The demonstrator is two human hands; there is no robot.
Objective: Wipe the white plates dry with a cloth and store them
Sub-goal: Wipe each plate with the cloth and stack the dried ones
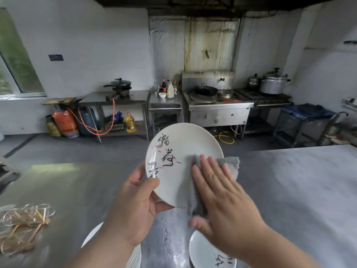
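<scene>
1. Plate point(179, 151): white, with black brush characters I cannot read; held tilted above the steel table point(77, 186).
2. Left hand point(133, 206): pinches the rim, thumb on the face.
3. Right hand point(218, 194): straight fingers press the grey cloth point(231, 163) flat.
4. Below: plate stack point(133, 256); 1 marked plate point(202, 250).

Soft daylight enters from the window point(17, 60) at left; edges bend and blur.
</scene>
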